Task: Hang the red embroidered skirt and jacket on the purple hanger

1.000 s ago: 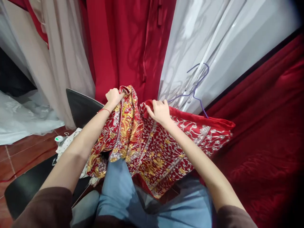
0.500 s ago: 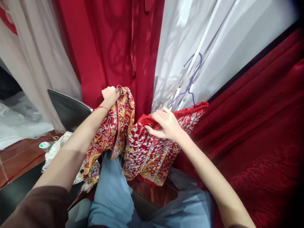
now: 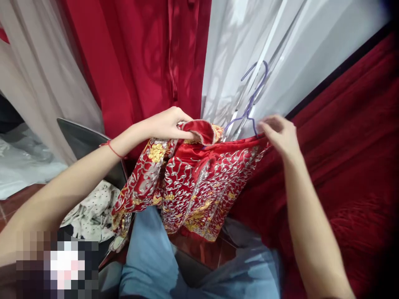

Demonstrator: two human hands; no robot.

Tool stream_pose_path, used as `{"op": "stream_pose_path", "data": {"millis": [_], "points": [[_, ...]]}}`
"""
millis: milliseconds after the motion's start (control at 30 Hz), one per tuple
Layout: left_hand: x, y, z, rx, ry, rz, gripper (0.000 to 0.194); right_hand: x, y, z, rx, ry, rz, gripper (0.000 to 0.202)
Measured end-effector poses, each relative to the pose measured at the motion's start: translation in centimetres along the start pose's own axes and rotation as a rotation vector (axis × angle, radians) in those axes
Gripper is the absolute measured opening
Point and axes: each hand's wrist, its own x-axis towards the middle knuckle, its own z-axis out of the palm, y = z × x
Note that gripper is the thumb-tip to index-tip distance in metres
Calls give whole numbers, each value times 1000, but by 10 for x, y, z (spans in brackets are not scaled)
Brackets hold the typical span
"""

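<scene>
My left hand point(image 3: 174, 124) is closed on the collar edge of a red jacket point(image 3: 157, 153) with gold and silver embroidery. Its sleeve hangs down to the left. Behind and to the right of it, a red embroidered garment point(image 3: 212, 187) with a smooth red top edge hangs from a purple hanger point(image 3: 249, 104). The hanger's hook points up in front of white cloth. Beside the right end of that garment's top edge, my right hand point(image 3: 280, 133) has its thumb and fingers curled together, slightly blurred. What lies between the fingertips cannot be made out.
Red curtain cloth point(image 3: 140, 54) and white cloth point(image 3: 224, 50) hang ahead, with dark red fabric point(image 3: 349, 174) on the right. At the left stand a dark chair back point(image 3: 84, 141) and a spotted white cloth point(image 3: 96, 211). My knees in blue trousers point(image 3: 149, 249) are below.
My left hand has moved right with the jacket collar, bringing it over the hanging garment's left top. My right hand has left the middle of the top edge and moved right to its end.
</scene>
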Motion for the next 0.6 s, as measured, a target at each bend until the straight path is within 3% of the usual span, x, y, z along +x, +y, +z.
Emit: {"op": "stream_pose_path", "data": {"millis": [100,200,333,433,533,600], "points": [[12,0,4,-86,15,-26,35,25,12,-24,-1,-616,237,46],[30,-6,15,-177,-57,-112,42,33,-6,-29,17,-901,299,52],[47,-12,29,-269,-284,-235,45,27,-35,-14,99,-1030,235,54],[51,-11,28,-365,-464,-326,42,21,-43,-1,129,-1085,198,64],[55,-4,25,-388,-589,-381,45,21,-46,8,98,-1103,260,74],[60,2,28,-329,-601,-380,47,23,-48,11,65,-1117,341,79]]}}
